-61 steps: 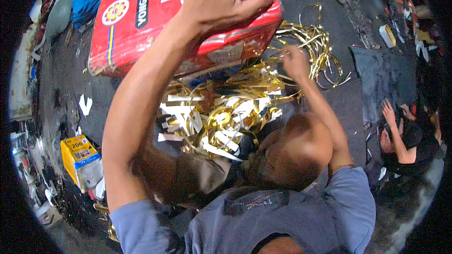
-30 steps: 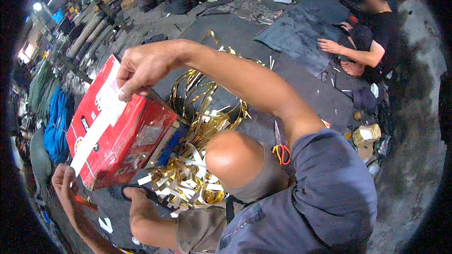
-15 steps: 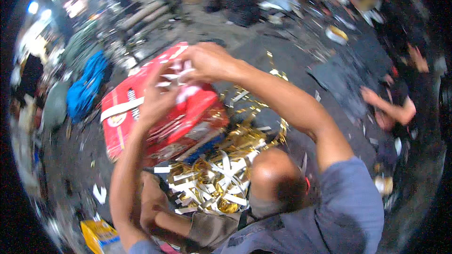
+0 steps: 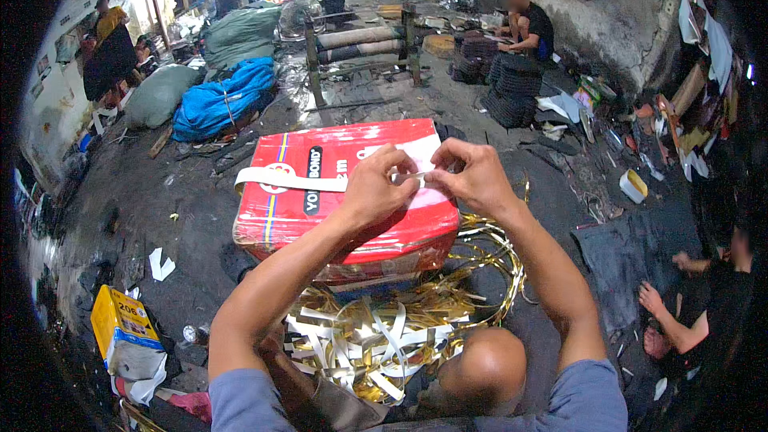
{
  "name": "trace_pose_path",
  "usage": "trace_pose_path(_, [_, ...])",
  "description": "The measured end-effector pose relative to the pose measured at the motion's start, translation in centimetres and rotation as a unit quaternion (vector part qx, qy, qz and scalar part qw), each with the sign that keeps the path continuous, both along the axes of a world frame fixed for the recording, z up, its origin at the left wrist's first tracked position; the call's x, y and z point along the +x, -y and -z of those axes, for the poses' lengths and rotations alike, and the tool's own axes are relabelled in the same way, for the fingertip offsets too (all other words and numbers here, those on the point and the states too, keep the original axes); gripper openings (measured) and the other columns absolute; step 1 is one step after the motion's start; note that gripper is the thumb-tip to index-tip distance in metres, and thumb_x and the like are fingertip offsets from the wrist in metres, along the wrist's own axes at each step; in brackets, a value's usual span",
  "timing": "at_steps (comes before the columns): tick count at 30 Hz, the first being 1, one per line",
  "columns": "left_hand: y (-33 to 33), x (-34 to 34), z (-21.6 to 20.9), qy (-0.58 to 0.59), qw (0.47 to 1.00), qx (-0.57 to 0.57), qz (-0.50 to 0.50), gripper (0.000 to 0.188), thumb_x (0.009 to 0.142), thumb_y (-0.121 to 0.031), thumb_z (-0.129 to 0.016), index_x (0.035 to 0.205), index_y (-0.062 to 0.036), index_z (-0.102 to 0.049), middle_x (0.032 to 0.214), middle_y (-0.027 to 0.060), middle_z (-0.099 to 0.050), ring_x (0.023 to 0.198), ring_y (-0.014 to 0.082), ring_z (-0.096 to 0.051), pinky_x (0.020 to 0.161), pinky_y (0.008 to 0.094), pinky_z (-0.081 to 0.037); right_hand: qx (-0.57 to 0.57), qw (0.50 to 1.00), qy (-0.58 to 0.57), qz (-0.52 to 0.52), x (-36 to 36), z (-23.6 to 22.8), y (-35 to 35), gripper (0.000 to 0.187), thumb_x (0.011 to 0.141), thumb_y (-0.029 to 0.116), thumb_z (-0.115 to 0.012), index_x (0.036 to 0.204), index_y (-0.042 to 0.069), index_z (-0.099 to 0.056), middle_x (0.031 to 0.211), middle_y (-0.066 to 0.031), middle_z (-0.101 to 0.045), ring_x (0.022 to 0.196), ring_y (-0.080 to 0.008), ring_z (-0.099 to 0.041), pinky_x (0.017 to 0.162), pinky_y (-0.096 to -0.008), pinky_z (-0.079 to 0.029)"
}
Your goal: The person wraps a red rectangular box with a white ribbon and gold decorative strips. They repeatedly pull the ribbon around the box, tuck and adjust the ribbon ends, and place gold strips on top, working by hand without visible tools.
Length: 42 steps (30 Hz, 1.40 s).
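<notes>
A large red box wrapped in clear plastic stands in front of me. Over its right part, my left hand and my right hand face each other, each with thumb and finger pinched. Between their fingertips is a short piece of white strip. A longer white strip lies across the box top and runs under my left hand; whether it is the same strip, I cannot tell. Below the box, near my knees, a pile of white and gold strips lies heaped.
Beside my left arm are a yellow carton and a white scrap. A blue bundle lies farther left. At the right, another person's hand is by a dark sheet. Another person sits behind dark stacks.
My view has swung, and the box now appears squarer in front of me. My hands have come apart to sit side by side, pinching the white strip between them.
</notes>
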State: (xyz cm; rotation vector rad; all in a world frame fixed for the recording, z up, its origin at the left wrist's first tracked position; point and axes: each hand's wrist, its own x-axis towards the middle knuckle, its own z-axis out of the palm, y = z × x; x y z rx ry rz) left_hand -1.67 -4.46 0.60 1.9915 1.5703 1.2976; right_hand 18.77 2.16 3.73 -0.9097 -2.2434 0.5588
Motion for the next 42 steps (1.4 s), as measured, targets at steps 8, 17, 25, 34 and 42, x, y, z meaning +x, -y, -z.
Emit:
trace_pose_path(8, [-0.3,0.8,0.1,0.013,0.997,0.070,0.027,0.018,0.085,-0.017,-0.078,0.095,-0.0024,-0.074,0.088,0.0124,-0.065,0.077,0.0263,-0.063,0.071,0.0410,-0.051,0.120,0.992,0.042,0.025,-0.3,-0.2,0.9,0.021,0.083,0.031,-0.082,0.093,0.012,-0.079,0.089,-0.0096,-0.070,0.085,-0.0322,-0.071,0.074,-0.0446,-0.056])
trace_pose_path(17, [0.2,0.7,1.0,-0.010,0.992,0.117,0.036,0.017,0.092,-0.019,-0.076,0.095,-0.0025,-0.075,0.089,0.0148,-0.065,0.080,0.0327,-0.066,0.071,0.0432,-0.053,0.183,0.979,0.091,-0.011,1.1,-1.0,2.4,0.019,0.088,0.028,-0.078,0.100,0.013,-0.078,0.095,-0.0101,-0.065,0.084,-0.0329,-0.070,0.074,-0.0450,-0.057])
trace_pose_path(25, [-0.3,0.6,1.1,0.009,0.991,0.117,0.061,0.015,0.090,-0.015,-0.075,0.095,-0.0011,-0.076,0.093,0.0157,-0.068,0.084,0.0322,-0.069,0.074,0.0428,-0.055,0.144,0.984,0.098,-0.045,0.9,-1.2,2.1,0.017,0.089,0.019,-0.077,0.103,0.009,-0.078,0.096,-0.0115,-0.065,0.084,-0.0344,-0.070,0.074,-0.0441,-0.058])
trace_pose_path(34, [-0.5,-0.2,0.8,0.069,0.995,0.041,0.056,0.016,0.084,-0.015,-0.080,0.091,-0.0015,-0.079,0.090,0.0154,-0.073,0.082,0.0253,-0.072,0.074,0.0372,-0.057,0.102,0.989,0.088,-0.067,0.8,-1.4,1.4,0.021,0.087,0.024,-0.080,0.100,0.007,-0.080,0.095,-0.0140,-0.063,0.081,-0.0308,-0.068,0.074,-0.0428,-0.055])
trace_pose_path(42, [-0.5,-0.1,0.6,0.086,0.995,0.008,0.056,0.018,0.085,-0.016,-0.078,0.090,0.0001,-0.078,0.091,0.0170,-0.072,0.083,0.0260,-0.072,0.075,0.0376,-0.056,0.066,0.998,-0.003,-0.024,0.8,0.3,0.8,0.020,0.084,0.023,-0.083,0.095,0.007,-0.083,0.085,-0.0103,-0.061,0.075,-0.0234,-0.064,0.070,-0.0388,-0.052])
